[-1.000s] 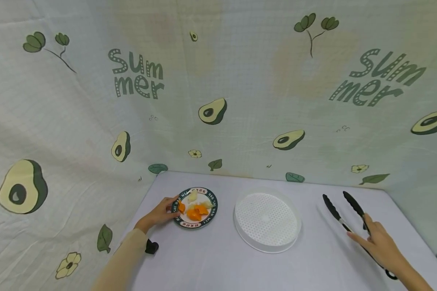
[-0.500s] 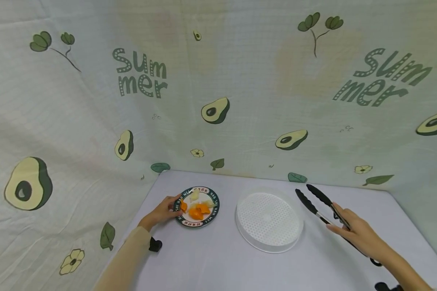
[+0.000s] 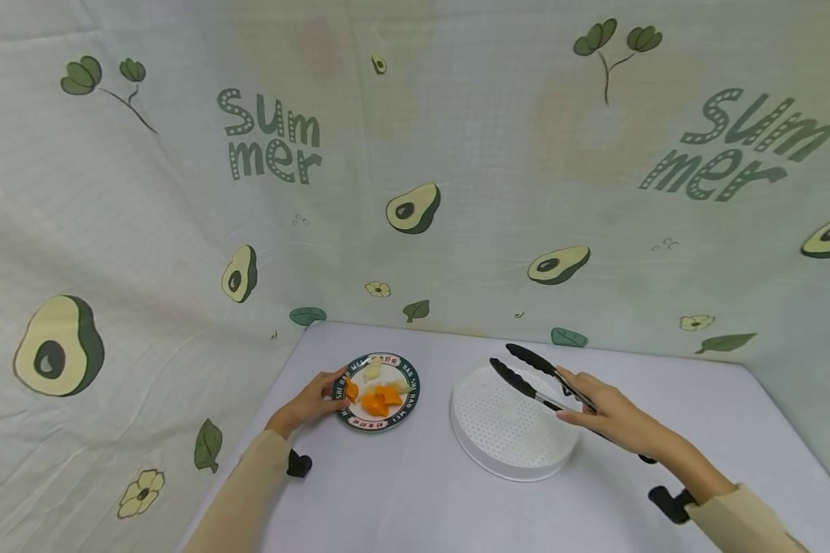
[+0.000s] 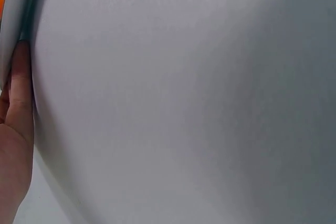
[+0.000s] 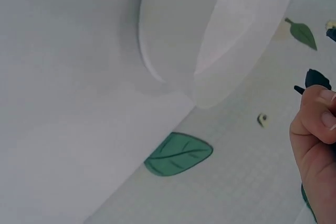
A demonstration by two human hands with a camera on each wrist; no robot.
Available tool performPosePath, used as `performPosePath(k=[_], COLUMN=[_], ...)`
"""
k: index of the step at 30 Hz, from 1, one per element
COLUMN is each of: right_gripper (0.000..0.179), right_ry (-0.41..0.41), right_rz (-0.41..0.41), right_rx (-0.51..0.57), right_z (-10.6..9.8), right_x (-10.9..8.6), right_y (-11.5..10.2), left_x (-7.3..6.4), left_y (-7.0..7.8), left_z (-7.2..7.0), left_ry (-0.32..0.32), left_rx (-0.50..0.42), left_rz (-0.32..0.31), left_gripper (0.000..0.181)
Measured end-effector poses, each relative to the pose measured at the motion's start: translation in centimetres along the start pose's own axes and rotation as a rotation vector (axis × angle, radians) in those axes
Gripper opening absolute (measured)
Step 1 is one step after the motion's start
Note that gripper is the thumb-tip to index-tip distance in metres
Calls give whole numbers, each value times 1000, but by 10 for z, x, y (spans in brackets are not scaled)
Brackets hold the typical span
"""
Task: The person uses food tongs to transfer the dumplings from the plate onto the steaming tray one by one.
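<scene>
On the left of the table, my left hand [image 3: 313, 401] grips the near-left rim of a round plate [image 3: 366, 423] with a dark green lettered border. Orange pieces [image 3: 376, 405] and pale yellowish pieces [image 3: 373, 369] lie on it; their exact kind is hard to tell. My right hand [image 3: 612, 415] holds a pair of tongs [image 3: 541, 400] with black tips and metal arms. The tongs' tips are parted, with nothing between them, and hover over a white round steamer-like tray [image 3: 487, 438] with a perforated base. In the left wrist view, fingers [image 4: 21, 85] press the plate's edge.
A white-covered table [image 3: 415, 499] carries everything. Behind it and to the left hangs a pale cloth [image 3: 470, 153] printed with avocados, leaves and lettering. The perforated tray's raised side wall [image 5: 178, 35] shows in the right wrist view.
My right hand has carried the tongs leftward from the table's right side to above the perforated tray. The left hand still holds the plate in the same place.
</scene>
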State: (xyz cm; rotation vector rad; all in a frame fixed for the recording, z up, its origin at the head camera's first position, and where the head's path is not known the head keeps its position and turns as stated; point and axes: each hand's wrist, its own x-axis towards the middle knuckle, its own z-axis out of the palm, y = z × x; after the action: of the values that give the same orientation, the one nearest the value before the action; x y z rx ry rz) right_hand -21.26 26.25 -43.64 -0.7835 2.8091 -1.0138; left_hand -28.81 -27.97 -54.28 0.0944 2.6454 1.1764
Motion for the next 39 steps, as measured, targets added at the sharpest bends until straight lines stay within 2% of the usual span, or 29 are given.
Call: performPosePath(k=[8,15,27,34,39], right_gripper=[76,75,77,73,72], right_ry=[-107,-185,-323,-362,-382], right_rz=[-144,-193,-175,-175,-135], right_rx=[-16,11,-8,-27,-35], right_z=[21,37,65,80,88], right_x=[41,69,110,125,132], right_y=[-11,-24,-47,-52,-53], left_x=[-1,0,-2,-2,-3], left_y=[-1,-3,-1,-1,1], left_z=[-1,0,-2,-2,-1], left_ry=[-14,-11,-12,-12,-9], left_rx=[-16,-24,-34,-40,-41], left_rz=[5,-7,-11,-22,-28], left_gripper=[83,84,84,83,82])
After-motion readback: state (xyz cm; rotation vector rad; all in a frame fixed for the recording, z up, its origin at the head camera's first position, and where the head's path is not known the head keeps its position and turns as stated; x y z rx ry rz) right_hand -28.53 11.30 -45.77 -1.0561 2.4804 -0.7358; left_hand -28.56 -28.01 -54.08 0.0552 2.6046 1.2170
